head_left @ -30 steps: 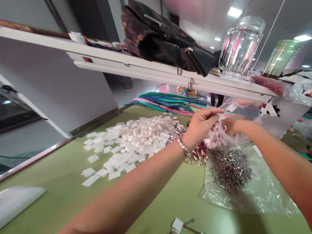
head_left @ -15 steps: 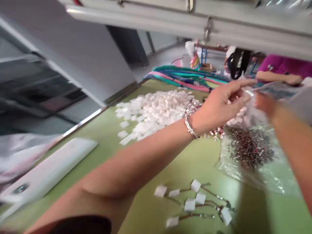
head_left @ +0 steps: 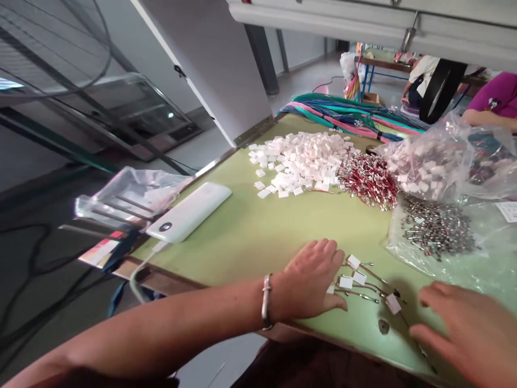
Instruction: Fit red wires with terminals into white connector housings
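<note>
My left hand, with a silver bracelet at the wrist, lies palm down on the green table, its fingers stretched forward and its thumb apart. Beside its fingertips are several short brown wires with white plastic connectors and metal terminals; the hand covers part of this group. My right hand hovers low at the right, fingers apart, with nothing visible in it. Nearest to it is a wire with a white connector at its end.
Farther back are a heap of white connectors, a pile of red wires and plastic bags of parts. Dark metal terminals lie on clear plastic. A white power bank sits near the left edge. People sit beyond.
Both hands have left the plastic bag at the back right and come down toward the near edge. The left hand now rests by the wires. My view has swung left.
</note>
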Available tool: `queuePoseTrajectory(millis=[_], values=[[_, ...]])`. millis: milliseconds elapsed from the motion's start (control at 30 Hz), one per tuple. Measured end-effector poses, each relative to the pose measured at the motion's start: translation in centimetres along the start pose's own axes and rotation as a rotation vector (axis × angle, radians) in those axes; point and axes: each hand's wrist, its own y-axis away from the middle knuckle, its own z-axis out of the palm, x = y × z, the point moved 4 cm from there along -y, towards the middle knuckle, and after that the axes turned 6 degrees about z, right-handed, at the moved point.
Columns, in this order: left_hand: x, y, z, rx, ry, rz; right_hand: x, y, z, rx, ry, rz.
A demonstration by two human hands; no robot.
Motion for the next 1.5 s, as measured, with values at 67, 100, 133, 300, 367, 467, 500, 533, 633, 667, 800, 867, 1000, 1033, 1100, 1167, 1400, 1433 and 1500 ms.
queuePoseTrajectory(millis=[67, 100, 133, 300, 367, 467, 500, 533, 633, 667, 800, 867, 1000, 1033, 1100, 1167, 1400, 1433, 1500], values=[[0.3, -0.7, 0.4, -0.012, -0.041, 0.001, -1.0, 0.4, 4.2, -0.129, 0.104, -0.036], [0.2, -1.1, 0.6, -0.017, -0.047, -0.001, -1.2, 0.4, 5.3, -0.176, 0.097, -0.085], [0.0, -1.6, 0.8, -0.02, -0.04, 0.004, -1.1, 0.3, 5.7, -0.205, 0.075, -0.126], [-1.2, -3.8, 2.3, 0.016, 0.046, 0.085, 0.2, -1.1, 2.9, -0.073, -0.095, -0.094], [-1.2, -4.5, 2.8, 0.05, 0.018, 0.113, -0.7, -2.0, 2.2, 0.043, -0.12, -0.08], [-0.8, -5.1, 3.1, 0.095, -0.053, 0.162, -3.1, -3.4, 3.1, 0.114, -0.042, -0.11], [-0.7, -5.2, 3.1, 0.102, -0.07, 0.17, -3.7, -3.8, 3.7, 0.108, 0.0, -0.093], [-0.6, -5.3, 3.1, 0.101, -0.08, 0.175, -4.2, -4.0, 4.2, 0.095, 0.04, -0.072], [-0.8, -5.3, 2.9, 0.062, -0.06, 0.159, -4.8, -4.1, 5.0, 0.058, 0.117, -0.008], [-1.0, -5.3, 2.8, 0.048, -0.039, 0.152, -4.8, -4.1, 5.1, 0.039, 0.13, 0.002], [-2.3, -4.4, 1.7, 0.039, 0.067, 0.223, -4.2, -4.1, 4.6, -0.04, 0.171, -0.056], [-3.5, -3.9, 0.6, 0.041, 0.156, 0.254, -3.7, -4.3, 4.3, -0.059, 0.076, -0.126], [-5.5, -3.8, -1.8, 0.041, 0.594, 0.041, -2.2, -5.2, 3.8, -0.131, -0.481, -0.059], [-5.5, -4.1, -2.0, 0.045, 0.734, -0.052, -1.9, -5.4, 3.7, -0.136, -0.589, -0.005], [-4.7, -4.8, -2.0, 0.063, 0.964, -0.217, -1.6, -5.4, 3.4, -0.08, -0.624, 0.049], [-3.2, -5.7, -1.3, 0.084, 1.084, -0.285, -2.0, -4.6, 3.2, -0.005, -0.42, -0.008], [-0.8, -7.3, 1.8, 0.122, 1.663, -0.458, -3.2, -1.0, 5.7, -0.059, 0.235, 0.078], [-0.9, -7.4, 1.9, 0.13, 1.715, -0.488, -3.3, -1.0, 6.0, -0.072, 0.277, 0.108], [-1.2, -7.6, 1.7, 0.141, 1.764, -0.495, -3.5, -1.4, 6.2, -0.084, 0.318, 0.125]])
